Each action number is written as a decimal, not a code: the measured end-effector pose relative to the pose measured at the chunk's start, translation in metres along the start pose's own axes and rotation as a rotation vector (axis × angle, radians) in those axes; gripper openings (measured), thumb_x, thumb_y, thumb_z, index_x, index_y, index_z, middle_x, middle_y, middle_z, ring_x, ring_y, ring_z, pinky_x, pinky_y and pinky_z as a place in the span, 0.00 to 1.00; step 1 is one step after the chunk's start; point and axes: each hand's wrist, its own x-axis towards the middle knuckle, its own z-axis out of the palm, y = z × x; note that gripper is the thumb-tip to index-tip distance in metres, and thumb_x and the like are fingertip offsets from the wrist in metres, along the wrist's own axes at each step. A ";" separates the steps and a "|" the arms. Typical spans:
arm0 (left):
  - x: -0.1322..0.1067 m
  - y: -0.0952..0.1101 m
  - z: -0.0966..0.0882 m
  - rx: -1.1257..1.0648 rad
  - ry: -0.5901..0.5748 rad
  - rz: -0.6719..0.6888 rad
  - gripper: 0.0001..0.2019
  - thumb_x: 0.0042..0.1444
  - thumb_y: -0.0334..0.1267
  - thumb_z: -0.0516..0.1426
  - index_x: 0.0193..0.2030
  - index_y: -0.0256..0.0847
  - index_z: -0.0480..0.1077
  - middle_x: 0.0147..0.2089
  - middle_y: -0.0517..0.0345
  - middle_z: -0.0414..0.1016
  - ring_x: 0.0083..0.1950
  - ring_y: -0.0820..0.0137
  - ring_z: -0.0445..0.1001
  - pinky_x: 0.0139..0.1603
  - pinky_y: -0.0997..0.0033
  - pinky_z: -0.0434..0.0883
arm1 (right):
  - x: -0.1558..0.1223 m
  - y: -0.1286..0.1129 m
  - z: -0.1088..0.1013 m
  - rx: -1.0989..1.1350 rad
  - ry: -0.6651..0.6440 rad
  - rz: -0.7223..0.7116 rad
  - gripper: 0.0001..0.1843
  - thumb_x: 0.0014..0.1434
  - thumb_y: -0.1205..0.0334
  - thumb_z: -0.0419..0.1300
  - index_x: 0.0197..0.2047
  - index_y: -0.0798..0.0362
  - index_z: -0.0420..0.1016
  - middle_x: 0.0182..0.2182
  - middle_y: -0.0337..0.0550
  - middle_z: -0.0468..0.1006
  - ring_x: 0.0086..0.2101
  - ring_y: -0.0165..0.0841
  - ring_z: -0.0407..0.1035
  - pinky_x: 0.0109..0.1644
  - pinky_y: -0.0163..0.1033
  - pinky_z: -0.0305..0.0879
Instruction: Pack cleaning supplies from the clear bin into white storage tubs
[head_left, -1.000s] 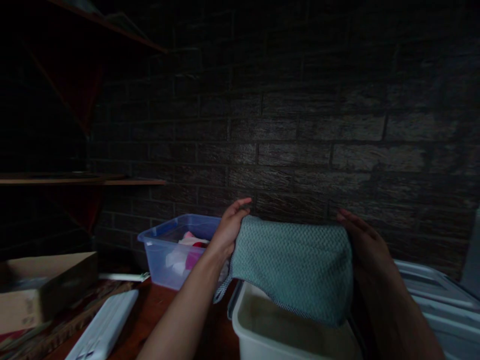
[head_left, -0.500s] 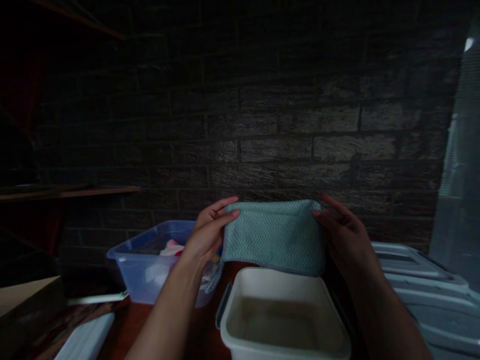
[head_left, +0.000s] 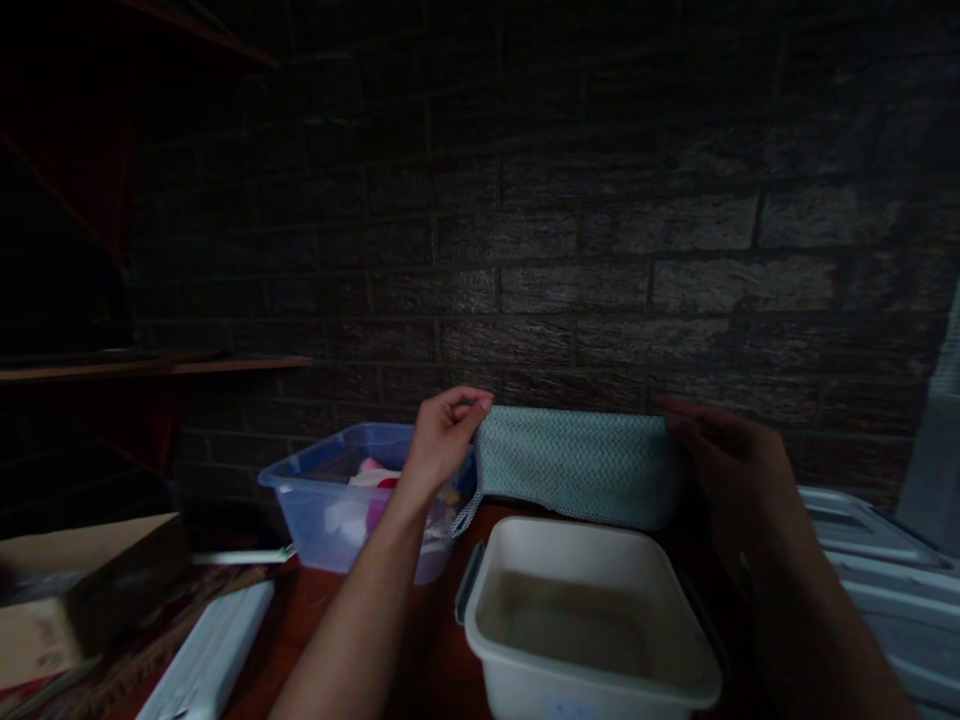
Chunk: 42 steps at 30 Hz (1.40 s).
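A light teal woven cloth (head_left: 577, 465) with a checked edge is stretched between my two hands, just behind a white plastic container (head_left: 600, 690). My left hand (head_left: 446, 430) pinches its upper left corner between thumb and fingers. At the upper right corner, my right hand (head_left: 727, 450) pinches the cloth too, in dim light and partly blurred. A hanging loop dangles from the cloth's lower left. The container stands uncovered on the reddish-brown tabletop, with a grey clip at its left side.
A blue translucent bin (head_left: 307, 510) holding mixed items stands left of the cloth. Farther left are a white ridged object (head_left: 214, 650) and a cardboard box (head_left: 90, 590). Pale plastic lids (head_left: 885, 580) lie at right. A dark brick wall (head_left: 540, 300) rises behind.
My hands have spread wider and pulled the cloth longer and tauter along its top edge. The view has shifted a little left, so more of the cardboard box shows.
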 end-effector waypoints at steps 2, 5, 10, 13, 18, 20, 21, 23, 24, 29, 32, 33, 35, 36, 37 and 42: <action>0.000 0.001 -0.001 -0.017 0.001 -0.010 0.14 0.53 0.46 0.70 0.40 0.37 0.81 0.26 0.59 0.78 0.25 0.76 0.68 0.26 0.78 0.60 | 0.001 -0.004 -0.003 0.062 -0.027 0.094 0.21 0.53 0.49 0.71 0.49 0.48 0.85 0.34 0.43 0.84 0.29 0.32 0.70 0.28 0.33 0.60; 0.001 0.001 -0.003 -0.067 0.009 -0.030 0.14 0.53 0.46 0.69 0.40 0.38 0.82 0.35 0.55 0.82 0.31 0.74 0.73 0.31 0.77 0.65 | 0.003 -0.009 -0.005 0.077 0.002 0.128 0.22 0.52 0.47 0.72 0.47 0.48 0.85 0.36 0.43 0.84 0.30 0.32 0.70 0.29 0.34 0.62; 0.001 0.004 -0.008 -0.148 0.006 -0.045 0.13 0.52 0.44 0.70 0.41 0.39 0.83 0.43 0.51 0.84 0.39 0.71 0.77 0.40 0.75 0.69 | 0.006 -0.009 -0.011 -0.257 -0.030 -0.055 0.20 0.59 0.48 0.65 0.50 0.49 0.84 0.39 0.47 0.85 0.37 0.42 0.76 0.38 0.43 0.67; 0.000 0.009 -0.009 -0.179 -0.046 -0.081 0.15 0.50 0.41 0.72 0.43 0.39 0.83 0.41 0.52 0.84 0.39 0.72 0.77 0.41 0.75 0.70 | 0.004 -0.015 -0.012 -0.301 -0.062 -0.120 0.18 0.63 0.48 0.62 0.47 0.50 0.85 0.42 0.48 0.85 0.42 0.43 0.77 0.44 0.44 0.68; -0.003 0.014 -0.011 -0.163 -0.123 -0.108 0.20 0.47 0.37 0.73 0.49 0.39 0.82 0.37 0.55 0.83 0.36 0.74 0.77 0.39 0.78 0.71 | -0.004 -0.032 -0.012 0.113 -0.107 0.061 0.20 0.57 0.45 0.70 0.45 0.51 0.85 0.38 0.45 0.83 0.37 0.35 0.74 0.38 0.36 0.67; -0.002 0.012 -0.011 -0.130 -0.097 -0.089 0.21 0.48 0.37 0.73 0.50 0.39 0.82 0.37 0.55 0.83 0.36 0.74 0.77 0.39 0.79 0.71 | -0.006 -0.034 -0.013 0.263 -0.165 0.117 0.25 0.52 0.48 0.75 0.50 0.50 0.83 0.36 0.41 0.82 0.34 0.31 0.72 0.36 0.33 0.66; -0.002 0.011 -0.012 -0.111 -0.080 -0.079 0.21 0.48 0.38 0.73 0.50 0.39 0.81 0.37 0.54 0.83 0.37 0.74 0.77 0.39 0.78 0.71 | -0.007 -0.034 -0.013 0.291 -0.177 0.128 0.28 0.50 0.50 0.76 0.53 0.49 0.82 0.34 0.40 0.81 0.33 0.30 0.72 0.35 0.33 0.66; -0.001 0.009 -0.012 -0.076 -0.038 -0.051 0.21 0.48 0.40 0.73 0.50 0.39 0.81 0.38 0.53 0.83 0.37 0.73 0.77 0.39 0.77 0.72 | -0.007 -0.032 -0.014 0.253 -0.149 0.104 0.30 0.48 0.52 0.77 0.54 0.49 0.81 0.31 0.38 0.79 0.31 0.29 0.70 0.33 0.32 0.64; 0.000 0.008 -0.012 -0.057 -0.015 -0.035 0.21 0.48 0.40 0.73 0.49 0.38 0.82 0.38 0.53 0.83 0.37 0.72 0.77 0.39 0.77 0.72 | -0.007 -0.031 -0.014 0.206 -0.121 0.079 0.28 0.49 0.52 0.77 0.53 0.50 0.82 0.30 0.38 0.79 0.30 0.29 0.69 0.32 0.32 0.63; 0.001 0.011 -0.012 0.068 0.060 0.051 0.18 0.47 0.44 0.73 0.44 0.39 0.83 0.38 0.51 0.83 0.37 0.68 0.77 0.40 0.72 0.72 | -0.004 -0.030 -0.015 0.043 -0.056 -0.010 0.23 0.51 0.48 0.75 0.46 0.54 0.85 0.25 0.38 0.77 0.27 0.30 0.67 0.30 0.35 0.62; 0.002 0.010 -0.012 0.146 0.056 0.112 0.15 0.50 0.46 0.71 0.40 0.39 0.83 0.38 0.53 0.82 0.38 0.67 0.76 0.42 0.72 0.71 | -0.005 -0.033 -0.016 0.045 -0.051 -0.016 0.21 0.51 0.47 0.74 0.41 0.54 0.84 0.26 0.39 0.77 0.27 0.30 0.66 0.30 0.35 0.61; 0.003 0.009 -0.013 0.175 0.055 0.135 0.14 0.52 0.46 0.70 0.40 0.40 0.82 0.38 0.54 0.82 0.39 0.67 0.76 0.42 0.72 0.70 | -0.005 -0.033 -0.016 0.053 -0.051 -0.015 0.20 0.51 0.47 0.74 0.40 0.54 0.84 0.26 0.40 0.78 0.27 0.30 0.67 0.30 0.35 0.60; 0.005 0.006 -0.015 0.239 0.047 0.182 0.13 0.55 0.46 0.68 0.40 0.40 0.81 0.39 0.55 0.80 0.41 0.67 0.75 0.44 0.72 0.69 | -0.005 -0.033 -0.016 0.071 -0.064 -0.008 0.20 0.51 0.47 0.74 0.39 0.54 0.83 0.27 0.40 0.78 0.27 0.31 0.67 0.30 0.35 0.61; 0.007 0.004 -0.017 0.270 0.038 0.200 0.12 0.57 0.47 0.66 0.40 0.40 0.80 0.39 0.55 0.79 0.42 0.67 0.75 0.44 0.72 0.68 | -0.004 -0.032 -0.017 0.073 -0.066 -0.014 0.20 0.51 0.47 0.74 0.39 0.53 0.83 0.27 0.41 0.78 0.28 0.31 0.68 0.31 0.35 0.61; 0.008 0.001 -0.018 0.295 0.024 0.213 0.12 0.59 0.47 0.65 0.40 0.40 0.79 0.39 0.55 0.78 0.42 0.67 0.74 0.45 0.72 0.68 | -0.003 -0.031 -0.017 0.061 -0.065 -0.038 0.19 0.51 0.47 0.74 0.38 0.53 0.83 0.29 0.42 0.78 0.30 0.33 0.70 0.33 0.36 0.63; 0.010 -0.015 -0.016 0.373 -0.110 0.175 0.10 0.62 0.46 0.61 0.40 0.41 0.77 0.39 0.55 0.77 0.43 0.65 0.74 0.45 0.70 0.68 | -0.005 -0.030 -0.011 -0.116 -0.066 -0.250 0.13 0.57 0.50 0.71 0.39 0.51 0.80 0.40 0.43 0.79 0.41 0.36 0.72 0.42 0.37 0.66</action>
